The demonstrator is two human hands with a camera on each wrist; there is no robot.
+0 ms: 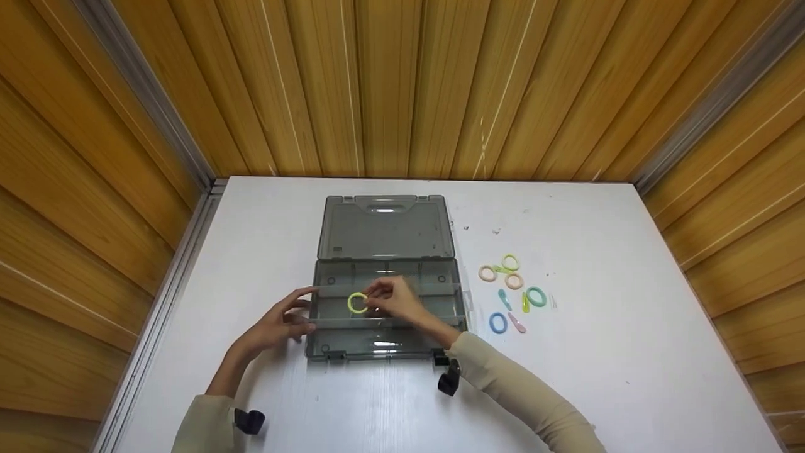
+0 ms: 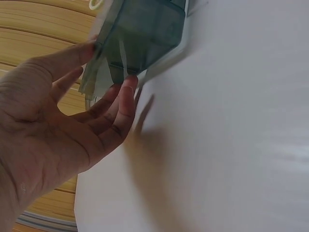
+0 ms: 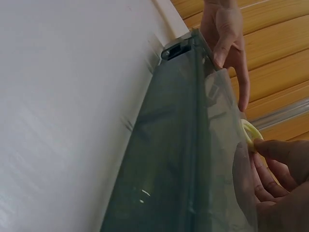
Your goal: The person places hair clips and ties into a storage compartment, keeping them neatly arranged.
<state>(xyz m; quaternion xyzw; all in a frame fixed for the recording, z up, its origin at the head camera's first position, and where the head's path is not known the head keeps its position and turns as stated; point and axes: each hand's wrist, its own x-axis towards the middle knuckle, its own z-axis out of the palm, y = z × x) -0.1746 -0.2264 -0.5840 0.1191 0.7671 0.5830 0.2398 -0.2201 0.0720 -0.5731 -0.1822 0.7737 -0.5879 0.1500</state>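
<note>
A grey see-through organizer box (image 1: 371, 349) lies on the table with its lid (image 1: 387, 229) folded back, and two clear dividers (image 1: 339, 323) run across its inside. Over the middle row, my right hand (image 1: 399, 301) pinches a yellow hair tie (image 1: 349, 303) between thumb and fingertips. The hair tie (image 3: 245, 131) also shows beyond the clear divider in the right wrist view. My left hand (image 1: 273, 324) touches the box's left side with spread fingers. In the left wrist view, this hand (image 2: 63, 113) has its fingertips against the box wall.
Right of the box lie several hair ties, among them a blue one (image 1: 492, 323) and a green one (image 1: 543, 301). Small hair clips, such as a pink one (image 1: 517, 323) and a teal one (image 1: 505, 300), lie among them. Wood-look panels (image 1: 387, 88) stand around the white table (image 1: 604, 352).
</note>
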